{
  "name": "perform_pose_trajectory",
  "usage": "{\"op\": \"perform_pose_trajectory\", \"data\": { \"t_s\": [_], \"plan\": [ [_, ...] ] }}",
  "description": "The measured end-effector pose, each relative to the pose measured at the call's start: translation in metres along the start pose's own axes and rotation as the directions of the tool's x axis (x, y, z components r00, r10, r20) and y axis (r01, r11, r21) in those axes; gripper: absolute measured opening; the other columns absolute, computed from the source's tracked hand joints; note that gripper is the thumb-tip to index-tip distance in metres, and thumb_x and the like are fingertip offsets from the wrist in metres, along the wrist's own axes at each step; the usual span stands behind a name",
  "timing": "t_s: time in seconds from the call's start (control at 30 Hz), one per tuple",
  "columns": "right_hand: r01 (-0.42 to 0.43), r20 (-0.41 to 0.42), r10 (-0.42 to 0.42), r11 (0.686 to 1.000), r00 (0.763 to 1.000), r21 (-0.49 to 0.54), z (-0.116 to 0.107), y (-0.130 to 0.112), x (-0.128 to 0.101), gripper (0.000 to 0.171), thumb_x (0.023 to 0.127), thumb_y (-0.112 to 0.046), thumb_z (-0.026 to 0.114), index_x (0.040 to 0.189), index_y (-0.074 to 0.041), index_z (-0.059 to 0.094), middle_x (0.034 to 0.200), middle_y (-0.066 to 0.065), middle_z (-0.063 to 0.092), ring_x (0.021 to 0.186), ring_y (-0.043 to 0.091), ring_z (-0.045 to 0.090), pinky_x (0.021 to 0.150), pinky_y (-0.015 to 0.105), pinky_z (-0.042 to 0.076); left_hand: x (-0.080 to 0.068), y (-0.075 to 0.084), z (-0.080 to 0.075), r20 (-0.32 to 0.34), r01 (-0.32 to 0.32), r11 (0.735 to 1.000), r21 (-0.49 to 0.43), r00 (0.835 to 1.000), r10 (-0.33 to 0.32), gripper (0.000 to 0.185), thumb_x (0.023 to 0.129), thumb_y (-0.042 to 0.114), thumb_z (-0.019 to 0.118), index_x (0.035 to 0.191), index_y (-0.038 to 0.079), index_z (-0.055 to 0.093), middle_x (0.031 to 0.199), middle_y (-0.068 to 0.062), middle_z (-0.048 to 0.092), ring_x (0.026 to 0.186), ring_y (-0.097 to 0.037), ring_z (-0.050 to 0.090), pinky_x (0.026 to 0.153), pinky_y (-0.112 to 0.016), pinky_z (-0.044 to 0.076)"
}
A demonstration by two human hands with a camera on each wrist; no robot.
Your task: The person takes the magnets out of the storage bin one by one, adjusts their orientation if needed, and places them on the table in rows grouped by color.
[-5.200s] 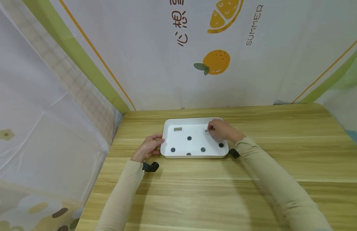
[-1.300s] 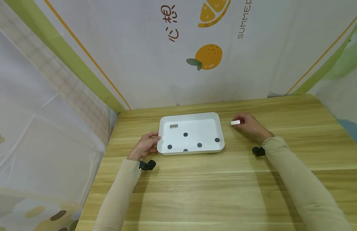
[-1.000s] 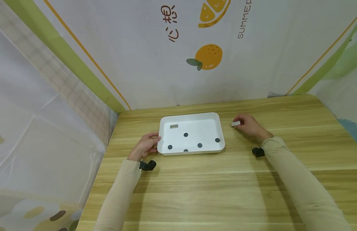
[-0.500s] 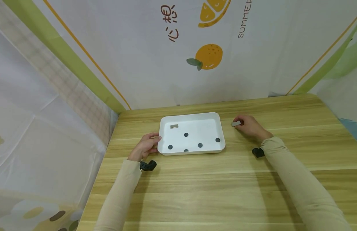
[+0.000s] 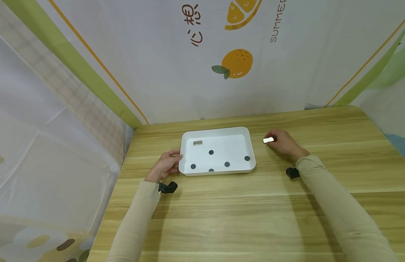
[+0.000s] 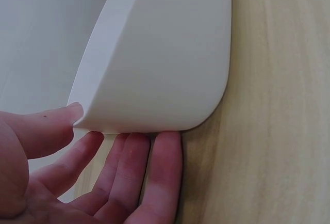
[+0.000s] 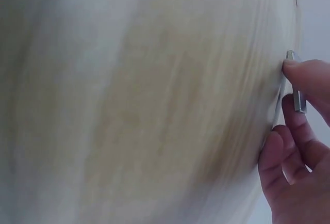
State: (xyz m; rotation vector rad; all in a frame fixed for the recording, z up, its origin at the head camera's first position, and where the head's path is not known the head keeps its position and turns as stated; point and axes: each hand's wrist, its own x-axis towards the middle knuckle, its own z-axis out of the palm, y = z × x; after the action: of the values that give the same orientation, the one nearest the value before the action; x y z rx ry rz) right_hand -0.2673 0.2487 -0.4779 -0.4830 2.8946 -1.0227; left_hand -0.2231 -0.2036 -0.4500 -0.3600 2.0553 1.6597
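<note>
A white tray (image 5: 248, 140) lies on the wooden table with several small black discs (image 5: 227, 164) and one silver bar (image 5: 197, 143) inside. My left hand (image 5: 166, 164) grips the tray's left rim (image 6: 154, 79), thumb on top and fingers under the edge. To the right of the tray, my right hand (image 5: 281, 142) pinches a second small silver bar (image 5: 268, 139) between thumb and fingers, low over the table. In the right wrist view the bar (image 7: 295, 97) shows between the fingertips.
The wooden table (image 5: 248, 218) stretches wide in front and to the right. A printed cloth backdrop (image 5: 235, 65) closes the back and sides. Black wrist-camera mounts (image 5: 167, 187) sit at both wrists.
Five seconds ago my right hand was inside the tray at the silver bar; now it holds that bar outside, right of the tray. Over the last second it has barely moved.
</note>
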Motion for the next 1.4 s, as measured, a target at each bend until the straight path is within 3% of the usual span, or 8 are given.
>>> {"op": "perform_pose_trajectory", "data": {
  "t_s": [0.43, 0.67, 1.03, 1.4],
  "plan": [
    [0.046, -0.02, -0.046, 0.999, 0.999, -0.026, 0.0003, 0.0018, 0.0, 0.015, 0.089, -0.006, 0.065, 0.101, 0.004, 0.068, 0.092, 0.018, 0.065, 0.085, 0.028, 0.05, 0.075, 0.036, 0.038, -0.0013, 0.0004, 0.0005, -0.002, -0.006, 1.0, -0.004, 1.0, 0.006, 0.049, 0.101, 0.017, 0.05, 0.147, 0.005, 0.037, 0.131, -0.02, 0.053, 0.089, -0.015, 0.063, 0.07, -0.029, 0.055],
    [0.019, -0.013, -0.019, 0.999, 1.0, -0.028, 0.0014, 0.0032, 0.0005, 0.016, 0.09, -0.004, 0.063, 0.103, 0.005, 0.067, 0.098, 0.021, 0.066, 0.09, 0.031, 0.052, 0.08, 0.04, 0.038, 0.0002, -0.0005, 0.0, -0.007, -0.001, 1.0, 0.001, 1.0, 0.001, 0.048, 0.101, 0.017, 0.05, 0.147, 0.007, 0.037, 0.132, -0.019, 0.052, 0.09, -0.015, 0.063, 0.069, -0.028, 0.055],
    [0.007, -0.029, -0.008, 0.999, 1.0, -0.042, 0.0029, 0.0029, 0.0004, 0.017, 0.091, -0.006, 0.062, 0.104, 0.004, 0.067, 0.092, 0.019, 0.06, 0.085, 0.029, 0.046, 0.074, 0.035, 0.033, 0.0008, 0.0013, 0.0001, -0.012, 0.001, 1.0, -0.001, 1.0, -0.001, 0.048, 0.101, 0.018, 0.05, 0.146, 0.007, 0.037, 0.122, -0.014, 0.056, 0.085, -0.013, 0.062, 0.067, -0.028, 0.054],
    [0.002, -0.042, -0.004, 0.999, 0.999, -0.047, 0.0031, 0.0018, -0.0007, 0.017, 0.091, -0.006, 0.063, 0.104, 0.004, 0.068, 0.098, 0.022, 0.065, 0.089, 0.03, 0.05, 0.078, 0.038, 0.035, 0.0004, 0.0011, 0.0008, -0.018, 0.013, 1.0, 0.005, 1.0, -0.013, 0.047, 0.101, 0.017, 0.051, 0.145, 0.008, 0.039, 0.124, -0.015, 0.055, 0.087, -0.014, 0.063, 0.068, -0.029, 0.054]
  ]
}}
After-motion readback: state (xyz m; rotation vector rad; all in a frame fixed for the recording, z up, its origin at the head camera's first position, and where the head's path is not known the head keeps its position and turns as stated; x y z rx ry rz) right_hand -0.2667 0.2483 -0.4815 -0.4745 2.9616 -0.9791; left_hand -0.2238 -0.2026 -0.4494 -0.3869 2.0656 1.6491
